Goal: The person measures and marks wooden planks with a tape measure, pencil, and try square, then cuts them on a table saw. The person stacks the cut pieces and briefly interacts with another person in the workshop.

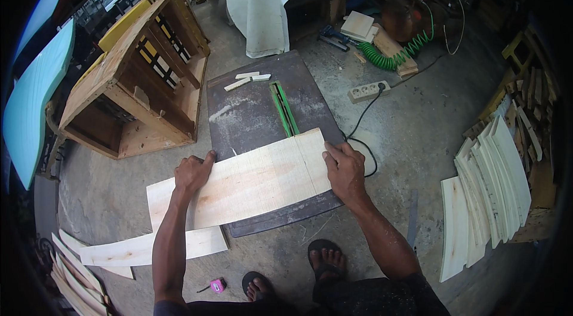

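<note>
The left hand [194, 174] clasps the far edge of a pale board [245, 181] near its left end, and the right hand [346, 171] grips its right end; how the fingers wrap underneath is hidden. The board lies between the hands, tilted up to the right, over the near part of a dark bench [242, 128]. It covers the near end of the green-edged slot [289, 114] ahead of the right hand, so whatever lies below there cannot be made out. A thin dark line crosses the board just left of the right hand.

The left forearm hides part of a second plank [122, 250] nearer the body, and thin strips [77, 283] farther left fade into the dark rim. Past the left hand, the board overhangs the bench's left edge; its right end — under the right hand — sits near the opposite edge. Beyond the hands, bench top stretches to three small offcuts [242, 82]. Concrete floor [400, 155] separates the right hand from a stack of boards [492, 181] well to its right.
</note>
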A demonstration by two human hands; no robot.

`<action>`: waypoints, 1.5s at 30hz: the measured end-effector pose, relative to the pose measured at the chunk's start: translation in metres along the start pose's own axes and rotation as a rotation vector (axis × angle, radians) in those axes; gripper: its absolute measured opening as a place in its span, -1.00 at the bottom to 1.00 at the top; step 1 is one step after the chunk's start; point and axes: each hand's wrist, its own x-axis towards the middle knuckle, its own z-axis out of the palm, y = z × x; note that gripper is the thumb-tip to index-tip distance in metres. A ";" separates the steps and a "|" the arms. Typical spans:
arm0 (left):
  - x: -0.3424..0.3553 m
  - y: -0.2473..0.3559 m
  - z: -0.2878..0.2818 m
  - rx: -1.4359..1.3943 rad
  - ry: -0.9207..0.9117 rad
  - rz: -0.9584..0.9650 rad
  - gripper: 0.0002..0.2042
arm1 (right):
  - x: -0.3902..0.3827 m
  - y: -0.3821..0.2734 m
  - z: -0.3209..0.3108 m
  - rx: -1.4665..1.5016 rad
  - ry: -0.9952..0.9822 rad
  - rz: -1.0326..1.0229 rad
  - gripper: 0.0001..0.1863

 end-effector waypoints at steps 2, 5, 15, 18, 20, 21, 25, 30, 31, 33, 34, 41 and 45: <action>0.004 -0.006 0.004 0.012 0.011 -0.010 -0.22 | 0.001 -0.003 0.000 -0.018 0.041 -0.052 -0.66; 0.005 -0.001 0.002 0.017 -0.011 -0.013 -0.22 | 0.002 -0.002 -0.002 0.006 0.028 -0.033 -0.67; 0.007 -0.003 0.004 0.041 0.009 -0.016 -0.20 | 0.007 -0.001 0.000 0.034 0.021 -0.036 -0.67; 0.011 -0.006 0.005 0.041 -0.011 -0.006 -0.20 | 0.009 -0.003 -0.001 0.048 0.000 -0.019 -0.67; 0.010 -0.001 0.001 0.030 -0.039 -0.011 -0.19 | 0.009 0.002 0.001 0.040 0.015 -0.033 -0.67; 0.008 0.001 -0.001 0.025 -0.052 -0.018 -0.19 | 0.010 0.002 0.002 0.057 0.028 -0.033 -0.68; 0.013 -0.001 0.001 0.032 -0.022 -0.024 -0.20 | 0.013 0.003 0.008 0.076 0.069 -0.063 -0.69; 0.015 -0.001 0.000 0.008 -0.025 -0.004 -0.19 | 0.014 0.004 0.008 0.062 0.049 -0.045 -0.69; 0.015 -0.002 0.000 0.013 -0.018 -0.004 -0.20 | 0.015 0.002 0.007 0.042 0.024 -0.029 -0.68; 0.014 -0.001 -0.001 0.021 -0.005 -0.001 -0.21 | 0.015 0.002 0.006 0.037 0.020 -0.032 -0.68; 0.013 0.001 -0.003 0.017 -0.018 -0.003 -0.22 | 0.016 0.003 0.008 0.052 0.040 -0.050 -0.68; 0.016 0.004 -0.007 -0.013 -0.060 0.009 -0.25 | 0.018 0.006 0.011 0.059 0.069 -0.063 -0.68; 0.021 -0.001 -0.004 -0.010 -0.034 0.022 -0.24 | 0.019 0.004 0.012 0.057 0.063 -0.066 -0.68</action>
